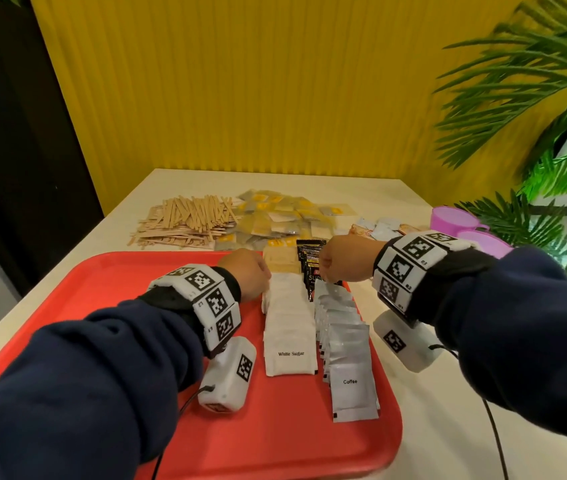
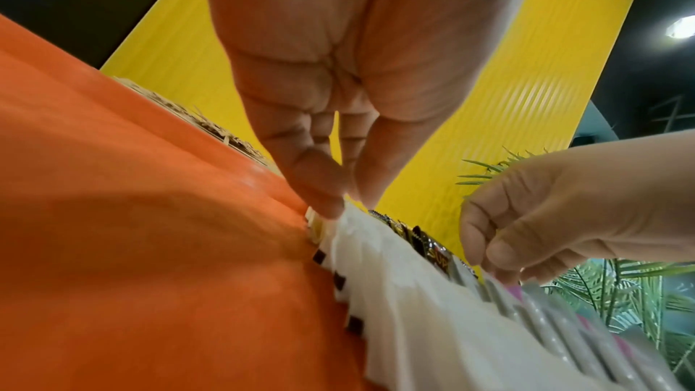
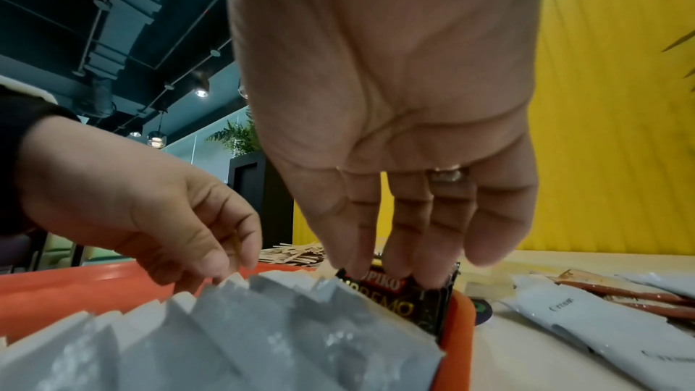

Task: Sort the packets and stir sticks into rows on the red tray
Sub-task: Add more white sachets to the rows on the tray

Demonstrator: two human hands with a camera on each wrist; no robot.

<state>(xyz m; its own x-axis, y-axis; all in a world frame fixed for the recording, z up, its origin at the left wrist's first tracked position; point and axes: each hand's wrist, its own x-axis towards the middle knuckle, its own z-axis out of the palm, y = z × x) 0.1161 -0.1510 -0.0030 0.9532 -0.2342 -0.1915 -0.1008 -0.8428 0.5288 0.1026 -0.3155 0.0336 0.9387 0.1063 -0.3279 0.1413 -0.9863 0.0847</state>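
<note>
Two rows of packets run near to far on the right half of the red tray (image 1: 109, 292): a row of white sugar packets (image 1: 289, 341), too overlapped to count, with a few tan packets (image 1: 280, 261) at its far end, and to its right a row of silver coffee packets (image 1: 348, 368), also too overlapped to count, ending far in black packets (image 1: 311, 263). The left hand (image 1: 245, 273) has thumb and fingers pinched together on the far end of the white row. The right hand (image 1: 342, 258) points its fingers (image 3: 395, 237) down onto a black packet, nearly straight. Beyond the tray on the pale table (image 1: 424, 427) lie one heap of wooden stir sticks (image 1: 185, 220), one heap of yellow-labelled packets (image 1: 282, 213), some loose sachets (image 1: 379, 226) and two purple cups (image 1: 455, 218). A ribbed yellow wall (image 1: 240, 81) stands behind, palm fronds (image 1: 535, 81) at right.
</note>
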